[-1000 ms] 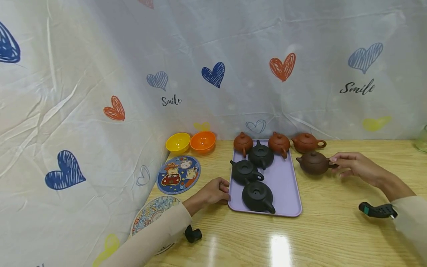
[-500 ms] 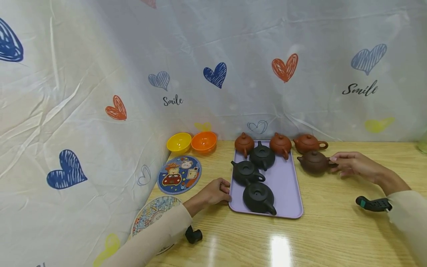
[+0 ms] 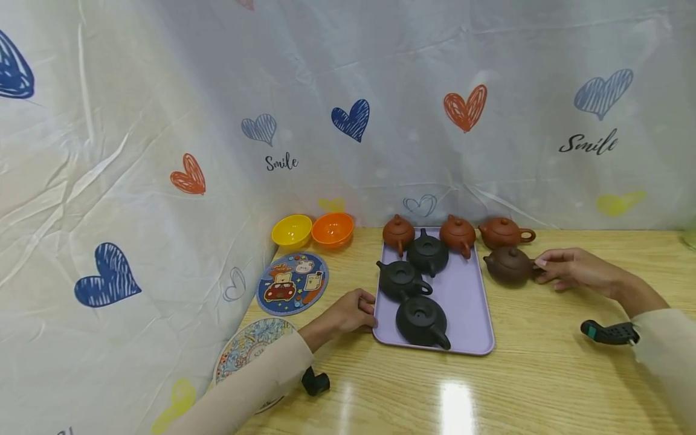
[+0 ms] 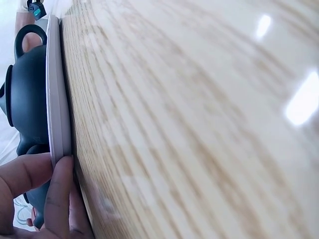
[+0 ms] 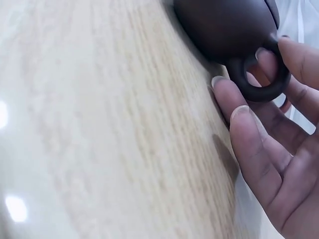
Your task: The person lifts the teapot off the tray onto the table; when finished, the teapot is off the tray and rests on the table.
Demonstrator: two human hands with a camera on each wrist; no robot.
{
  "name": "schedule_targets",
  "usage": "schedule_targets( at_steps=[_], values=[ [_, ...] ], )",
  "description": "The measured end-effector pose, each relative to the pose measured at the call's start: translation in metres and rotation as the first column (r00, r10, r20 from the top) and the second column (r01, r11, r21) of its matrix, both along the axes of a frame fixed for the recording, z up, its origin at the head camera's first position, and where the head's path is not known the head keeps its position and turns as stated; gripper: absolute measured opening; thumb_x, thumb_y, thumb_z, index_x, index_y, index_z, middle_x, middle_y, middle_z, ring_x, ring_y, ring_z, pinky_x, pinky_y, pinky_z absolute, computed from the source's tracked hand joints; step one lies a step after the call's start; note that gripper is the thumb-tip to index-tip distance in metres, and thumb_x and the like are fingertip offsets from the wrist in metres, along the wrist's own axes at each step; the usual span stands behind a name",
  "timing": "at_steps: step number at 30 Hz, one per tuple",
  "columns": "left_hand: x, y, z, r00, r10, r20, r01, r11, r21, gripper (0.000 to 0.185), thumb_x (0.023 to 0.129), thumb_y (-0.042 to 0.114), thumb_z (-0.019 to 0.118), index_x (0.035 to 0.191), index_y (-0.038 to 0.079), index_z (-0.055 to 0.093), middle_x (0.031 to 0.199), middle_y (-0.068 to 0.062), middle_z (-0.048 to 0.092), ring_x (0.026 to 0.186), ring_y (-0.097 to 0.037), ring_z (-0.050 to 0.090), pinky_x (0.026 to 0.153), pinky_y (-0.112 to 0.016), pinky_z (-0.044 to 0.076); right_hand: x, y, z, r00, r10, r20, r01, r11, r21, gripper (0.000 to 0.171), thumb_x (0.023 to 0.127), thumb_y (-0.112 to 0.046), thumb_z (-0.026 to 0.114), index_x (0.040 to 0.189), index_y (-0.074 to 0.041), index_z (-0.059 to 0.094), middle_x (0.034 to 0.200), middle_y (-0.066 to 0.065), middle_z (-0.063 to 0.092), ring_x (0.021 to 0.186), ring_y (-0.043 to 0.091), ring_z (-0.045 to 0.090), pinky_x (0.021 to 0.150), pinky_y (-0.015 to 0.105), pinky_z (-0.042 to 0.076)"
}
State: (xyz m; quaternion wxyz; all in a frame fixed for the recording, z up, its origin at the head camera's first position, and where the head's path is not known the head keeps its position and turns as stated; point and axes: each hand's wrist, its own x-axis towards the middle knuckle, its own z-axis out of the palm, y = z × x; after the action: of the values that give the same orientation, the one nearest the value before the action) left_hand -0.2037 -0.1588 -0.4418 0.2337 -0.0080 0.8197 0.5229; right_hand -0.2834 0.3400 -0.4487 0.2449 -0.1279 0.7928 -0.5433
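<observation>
My right hand [image 3: 582,272] pinches the loop handle of a dark brown teapot [image 3: 507,267], which stands upright on the wooden table, right of a lilac tray [image 3: 462,314]. In the right wrist view, the thumb and index finger meet at the teapot's handle [image 5: 259,93]; the other fingers are loosely bent below it. With thumb above and fingers below, my left hand [image 3: 348,312] grips the tray's left rim [image 4: 59,99]. Three black teapots, a rear one [image 3: 426,254], a middle one [image 3: 401,279] and a front one [image 3: 420,321], sit on the tray.
Reddish-brown teapots stand at the back: one [image 3: 399,232] at the tray's left corner, another [image 3: 457,233] at its right, a third [image 3: 501,232] behind the dark brown one. To the left are a yellow bowl [image 3: 292,232], an orange bowl [image 3: 333,231] and two round mats, one blue [image 3: 293,284].
The dark brown teapot and my right hand have shifted slightly left, toward the tray. My left hand stays at the tray's rim.
</observation>
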Motion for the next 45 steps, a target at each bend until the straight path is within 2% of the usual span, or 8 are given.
schedule_targets(
  at_steps=[8,11,15,19,27,32,38,45],
  values=[
    [0.001,0.0,0.0,1.0,0.002,0.005,-0.002,1.0,0.006,0.049,0.082,-0.008,0.073,0.125,-0.004,0.051,0.102,-0.014,0.056,0.083,-0.02,0.06,0.077,-0.035,0.063,0.009,-0.001,0.002,0.994,-0.084,-0.063,0.088,0.994,0.068,0.021,0.106,-0.023,0.052,0.118,-0.011,0.064,0.101,-0.007,0.072,0.092,0.01,0.069,0.075,0.03,0.061],
    [0.001,0.0,0.0,1.0,0.003,0.007,-0.003,1.0,0.006,0.049,0.081,-0.008,0.074,0.125,-0.003,0.052,0.102,-0.014,0.056,0.083,-0.02,0.059,0.077,-0.035,0.063,0.014,0.001,0.006,0.98,-0.16,-0.115,0.167,0.984,0.053,0.02,0.105,-0.025,0.053,0.118,-0.015,0.065,0.098,-0.008,0.072,0.089,0.012,0.071,0.072,0.031,0.061],
    [0.0,0.0,0.0,1.0,0.001,0.002,-0.001,1.0,-0.004,0.048,0.082,-0.007,0.074,0.124,-0.003,0.052,0.101,-0.013,0.056,0.083,-0.02,0.059,0.076,-0.034,0.063,0.019,0.005,0.012,0.95,-0.241,-0.198,0.24,0.97,-0.029,0.019,0.105,-0.02,0.052,0.114,-0.019,0.069,0.1,-0.019,0.071,0.085,0.008,0.07,0.069,0.03,0.061],
    [0.001,0.0,0.0,1.0,-0.005,-0.015,0.005,1.0,-0.02,0.048,0.082,-0.006,0.074,0.125,-0.003,0.052,0.101,-0.013,0.056,0.082,-0.02,0.059,0.075,-0.034,0.063,0.027,0.004,0.019,0.929,-0.255,-0.267,0.238,0.967,-0.094,0.021,0.105,-0.015,0.051,0.114,-0.017,0.07,0.103,-0.024,0.069,0.084,0.006,0.067,0.067,0.026,0.059],
    [0.003,0.0,0.003,1.0,0.001,-0.007,-0.001,1.0,0.004,0.047,0.082,-0.007,0.073,0.125,-0.004,0.052,0.103,-0.014,0.056,0.082,-0.02,0.061,0.076,-0.033,0.063,0.05,-0.023,0.027,0.93,-0.212,-0.301,0.198,0.977,-0.079,0.021,0.105,-0.013,0.051,0.116,-0.011,0.069,0.101,-0.017,0.069,0.083,0.009,0.066,0.066,0.027,0.059],
    [0.002,0.001,0.004,1.0,-0.006,-0.008,0.006,1.0,0.008,0.045,0.083,-0.007,0.072,0.123,-0.004,0.051,0.102,-0.013,0.056,0.082,-0.019,0.061,0.075,-0.031,0.063,0.062,-0.046,0.029,0.949,-0.161,-0.272,0.144,0.986,-0.082,0.021,0.106,-0.014,0.05,0.114,-0.01,0.069,0.104,-0.017,0.071,0.084,0.011,0.066,0.066,0.03,0.059],
    [0.003,0.001,0.002,1.0,0.018,-0.002,-0.018,1.0,0.0,0.049,0.081,-0.007,0.074,0.125,-0.004,0.052,0.105,-0.014,0.057,0.083,-0.02,0.06,0.077,-0.035,0.063,0.077,-0.071,0.031,0.98,-0.096,-0.174,0.072,0.987,-0.14,0.022,0.107,-0.015,0.047,0.112,-0.012,0.069,0.106,-0.013,0.07,0.084,0.014,0.066,0.067,0.031,0.058],
    [0.005,0.002,0.004,1.0,0.027,-0.007,-0.027,1.0,0.006,0.049,0.08,-0.007,0.074,0.124,-0.004,0.052,0.104,-0.014,0.056,0.082,-0.02,0.06,0.077,-0.035,0.063,0.092,-0.102,0.033,0.998,-0.036,-0.051,0.029,0.991,-0.13,0.02,0.106,-0.022,0.051,0.107,-0.015,0.07,0.102,-0.009,0.069,0.082,0.016,0.066,0.067,0.032,0.057]
  ],
)
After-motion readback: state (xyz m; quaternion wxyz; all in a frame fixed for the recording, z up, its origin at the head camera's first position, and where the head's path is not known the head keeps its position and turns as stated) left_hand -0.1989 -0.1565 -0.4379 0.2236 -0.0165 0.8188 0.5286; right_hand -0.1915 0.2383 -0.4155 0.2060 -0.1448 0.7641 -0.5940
